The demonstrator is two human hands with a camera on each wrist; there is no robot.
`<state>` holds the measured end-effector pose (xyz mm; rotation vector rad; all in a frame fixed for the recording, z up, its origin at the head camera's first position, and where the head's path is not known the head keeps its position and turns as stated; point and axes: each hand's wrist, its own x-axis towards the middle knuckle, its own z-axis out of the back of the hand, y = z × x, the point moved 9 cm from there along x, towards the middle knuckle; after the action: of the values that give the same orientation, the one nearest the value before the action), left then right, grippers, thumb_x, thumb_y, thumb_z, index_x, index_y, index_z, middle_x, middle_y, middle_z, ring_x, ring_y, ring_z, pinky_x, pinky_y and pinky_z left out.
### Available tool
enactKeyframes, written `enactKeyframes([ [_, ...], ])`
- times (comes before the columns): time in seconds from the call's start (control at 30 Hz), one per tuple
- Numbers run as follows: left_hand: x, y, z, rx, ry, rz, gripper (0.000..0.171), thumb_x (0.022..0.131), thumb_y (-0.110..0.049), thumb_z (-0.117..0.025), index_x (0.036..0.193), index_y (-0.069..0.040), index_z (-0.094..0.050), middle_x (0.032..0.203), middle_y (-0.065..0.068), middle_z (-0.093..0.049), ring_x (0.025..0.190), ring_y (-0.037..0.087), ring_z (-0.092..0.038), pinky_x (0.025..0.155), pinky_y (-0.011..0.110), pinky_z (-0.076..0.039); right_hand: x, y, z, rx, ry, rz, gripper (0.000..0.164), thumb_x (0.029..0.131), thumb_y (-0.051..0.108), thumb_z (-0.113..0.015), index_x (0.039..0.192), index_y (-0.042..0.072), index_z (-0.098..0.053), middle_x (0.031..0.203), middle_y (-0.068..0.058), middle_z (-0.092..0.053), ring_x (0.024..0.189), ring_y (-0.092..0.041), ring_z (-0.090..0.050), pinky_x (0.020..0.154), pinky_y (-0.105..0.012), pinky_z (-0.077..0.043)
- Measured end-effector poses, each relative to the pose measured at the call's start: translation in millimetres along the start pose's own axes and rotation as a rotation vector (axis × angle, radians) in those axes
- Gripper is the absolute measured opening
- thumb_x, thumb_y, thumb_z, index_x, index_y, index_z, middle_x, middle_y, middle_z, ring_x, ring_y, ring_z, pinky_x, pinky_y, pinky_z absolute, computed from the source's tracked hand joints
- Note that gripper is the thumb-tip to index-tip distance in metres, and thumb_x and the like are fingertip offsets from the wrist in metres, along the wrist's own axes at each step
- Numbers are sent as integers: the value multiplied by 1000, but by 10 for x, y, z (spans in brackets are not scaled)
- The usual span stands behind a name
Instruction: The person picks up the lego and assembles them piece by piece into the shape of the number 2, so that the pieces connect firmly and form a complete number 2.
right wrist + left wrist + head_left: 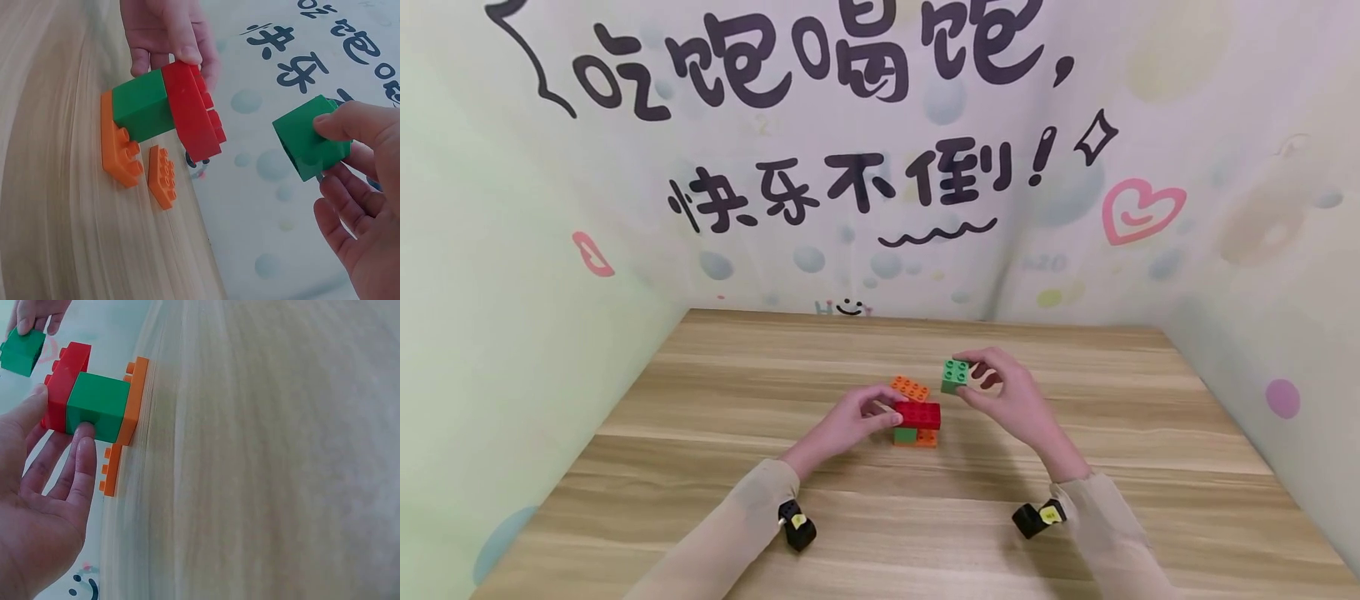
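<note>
My left hand [859, 415] holds the near end of a red brick [925, 415] with thumb and fingers. This red brick lies across the top of a green brick [100, 406], which sits on one end of an orange plate [117, 156]. Part of the red brick juts out over the plate's bare studs. Higher and to the right, my right hand [1013, 402] pinches a second green brick [954, 377] between thumb and fingers, studs up, apart from the stack. Behind the stack, a second orange plate [911, 388] lies on the table.
The wood-grain table [737, 367] meets a printed backdrop [820, 275] with dark lettering at its back edge. Side walls flank it left and right. A small black camera is worn at each wrist, by the sleeves [730, 517].
</note>
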<state>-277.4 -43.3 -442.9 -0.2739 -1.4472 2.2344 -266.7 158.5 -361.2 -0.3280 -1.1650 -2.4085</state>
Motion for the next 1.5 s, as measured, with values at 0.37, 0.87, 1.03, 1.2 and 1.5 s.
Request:
enactKeyframes([
  [0.37, -2, 35, 14, -5, -1, 12, 28, 94, -22, -68, 121, -17, -67, 120, 7, -67, 93, 16, -66, 79, 36, -56, 38, 53, -166, 102, 11, -20, 38, 84, 13, -79, 119, 11, -64, 104, -8, -70, 90, -18, -66, 80, -27, -56],
  [0.87, -1, 34, -34, -27, 5, 8, 28, 94, -21, -68, 121, -14, -67, 120, 9, -67, 92, 14, -67, 77, 37, -57, -22, -133, -336, 163, 72, -62, 36, 85, 16, -79, 118, 14, -65, 107, -6, -70, 92, -17, -66, 82, -25, -55],
  [1.03, 25, 36, -15, -32, 1, 16, 27, 94, -20, -68, 120, -16, -67, 120, 10, -67, 93, 16, -67, 74, 38, -58, -1, -128, -346, 172, 92, -61, 35, 85, 13, -78, 117, 11, -64, 107, -8, -70, 91, -16, -66, 82, -24, -55],
  [1.2, 48, 26, 1, -25, 5, 1, 27, 94, -20, -68, 121, -15, -67, 120, 10, -67, 93, 17, -67, 76, 38, -57, 21, -105, -355, 181, 114, -55, 35, 85, 12, -78, 117, 10, -63, 107, -8, -70, 92, -16, -66, 82, -23, -54],
  [1.5, 26, 26, -4, -12, 15, 2, 28, 94, -22, -68, 121, -15, -67, 119, 9, -68, 93, 16, -67, 77, 35, -56, -1, -161, -433, 177, 174, -81, 34, 85, 13, -78, 116, 12, -64, 105, -7, -70, 91, -16, -66, 84, -24, -54],
])
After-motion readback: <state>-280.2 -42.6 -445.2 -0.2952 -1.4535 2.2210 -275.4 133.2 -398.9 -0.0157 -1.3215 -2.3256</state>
